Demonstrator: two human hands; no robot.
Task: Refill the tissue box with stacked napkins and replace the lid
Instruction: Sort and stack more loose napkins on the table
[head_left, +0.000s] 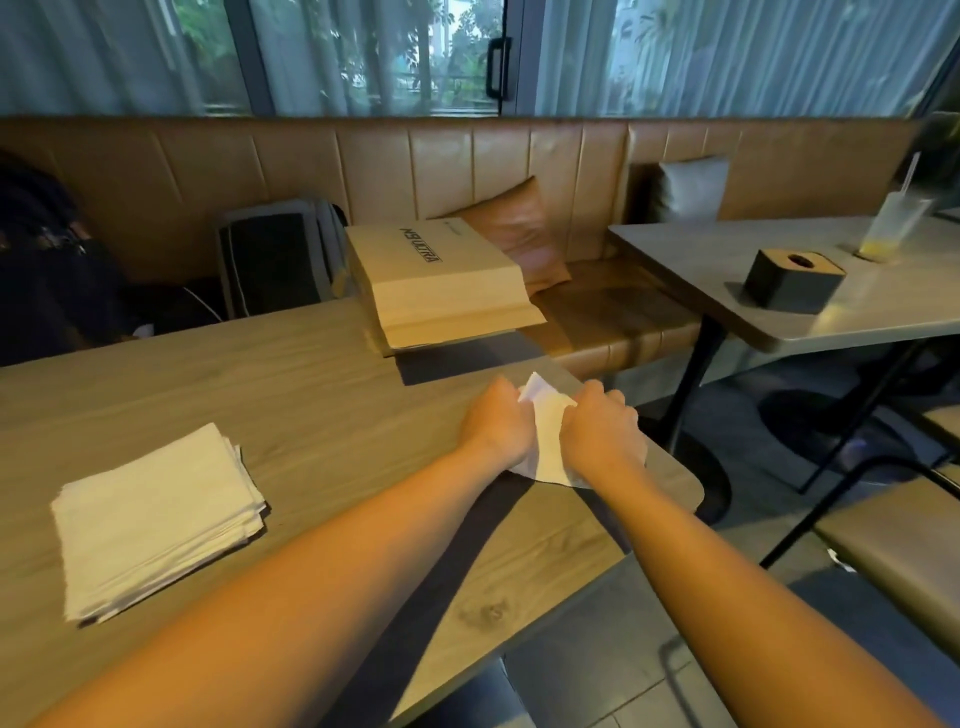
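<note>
Hands meet near the wooden table's (311, 395) right edge: left hand (493, 421) and right hand (602, 431) both curl their fingers round one white napkin (548, 441), probably folding it. Napkin stack (156, 519) waits near left; tissue box (792, 280) sits far right on the neighbouring table (701, 260).

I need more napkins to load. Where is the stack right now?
Head view: the napkin stack lies on the left part of the wooden table, well left of the left hand.

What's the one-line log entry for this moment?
left hand: grips napkin | right hand: grips same napkin | napkin stack: on near table, untouched | tissue box: lidded, on neighbouring table
</note>
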